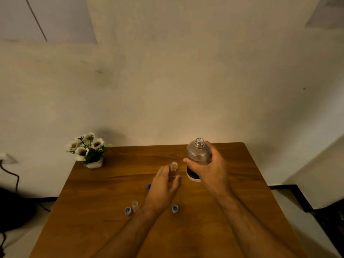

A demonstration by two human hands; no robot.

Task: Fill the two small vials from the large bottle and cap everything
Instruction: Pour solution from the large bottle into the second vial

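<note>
Head view shows us two bare forearms reaching over a brown wooden worktop (111,183) that stands against a pale wall. We see the right hand (210,168) wrapped round the large bottle (198,155), its fingers curled about the lower body with the thumb across the front. The bottle is clear, frosted-looking glass or plastic with rounded shoulders and a short threaded neck; its mouth is open, with no cap on it. It stands upright, a dark blue and white band showing at its base below the thumb; we cannot tell whether the base touches the wood or is lifted just off it.

Just left of the bottle, the left hand (165,183) holds a small vial (173,169) upright, fingers curled round its lower half. This vial is clear, narrow and uncapped; whether it holds any liquid is too blurred for us to judge. A bit of something blue (149,186) peeps out at the left edge of this hand; we cannot say what it is.

Nearer to us, left of the left wrist, the second small vial (134,205) stands alone, clear and open at the top, with a blue cap (128,210) just beside it. Another blue cap (175,208) lies between the two forearms.

At the far left corner sits a white pot of white flowers (89,149)
</note>
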